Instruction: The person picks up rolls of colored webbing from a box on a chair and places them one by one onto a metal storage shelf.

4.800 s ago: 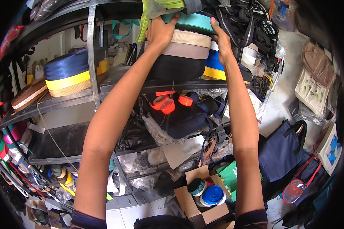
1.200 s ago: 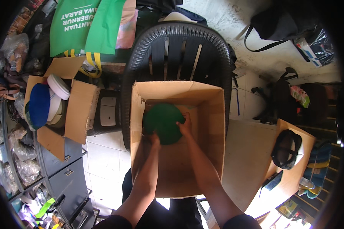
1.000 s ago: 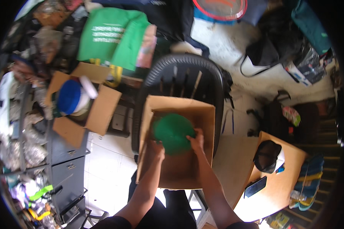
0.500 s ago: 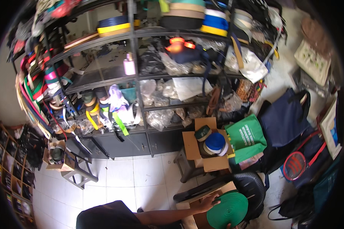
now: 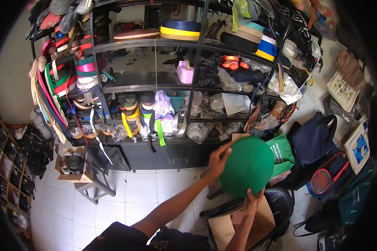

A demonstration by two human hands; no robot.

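A large flat green roll of webbing point(image 5: 247, 166) is held up in front of me, its round face toward me. My left hand point(image 5: 218, 161) grips its upper left rim, fingers partly behind it. My right hand point(image 5: 252, 201) holds the lower rim from below. Beneath my right forearm sits an open cardboard box point(image 5: 222, 232) on a black chair point(image 5: 278, 205); brown pieces show inside. Another carton point(image 5: 240, 137) behind the roll is mostly hidden by it.
Ahead, a black metal shelf point(image 5: 146, 87) holds webbing rolls, plastic bags and a pink tape dispenser point(image 5: 185, 72). At left, a box of rolls point(image 5: 88, 171) stands on a grey stool point(image 5: 97, 188). Bags, including a navy one point(image 5: 312, 138), and a red racket point(image 5: 321, 180) lie at right.
Both hands have lifted the green roll up and away from the box on the chair, which now shows open below. The view has shifted, so the shelves appear further right.
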